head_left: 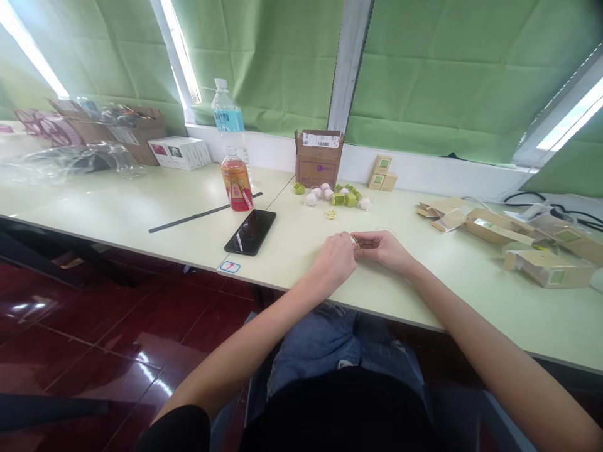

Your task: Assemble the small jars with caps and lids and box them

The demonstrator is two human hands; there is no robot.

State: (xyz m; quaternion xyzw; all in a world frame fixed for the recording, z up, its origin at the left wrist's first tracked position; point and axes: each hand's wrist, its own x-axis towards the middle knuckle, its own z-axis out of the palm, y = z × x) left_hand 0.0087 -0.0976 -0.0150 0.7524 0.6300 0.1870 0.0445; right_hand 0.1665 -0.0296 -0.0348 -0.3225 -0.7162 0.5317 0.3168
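My left hand (335, 258) and my right hand (385, 249) meet above the near edge of the pale table (292, 263). Both have their fingers closed around a small whitish and yellow-green thing (354, 240). Fingers hide most of it, so its kind cannot be made out. Just beyond my hands lies a little heap of small pale yellow pieces (330, 215). Farther back is a cluster of small rounded green cases (350, 199) and white or pink ones in clear cups (311, 199).
A black phone (251, 232), a red-labelled drink bottle (236, 183) and a large water bottle (228, 113) stand left of my hands. Behind the cluster is a brown carton (319, 160), with small boxes (381, 174) beside it. Opened cardboard packaging (549, 267) lies right.
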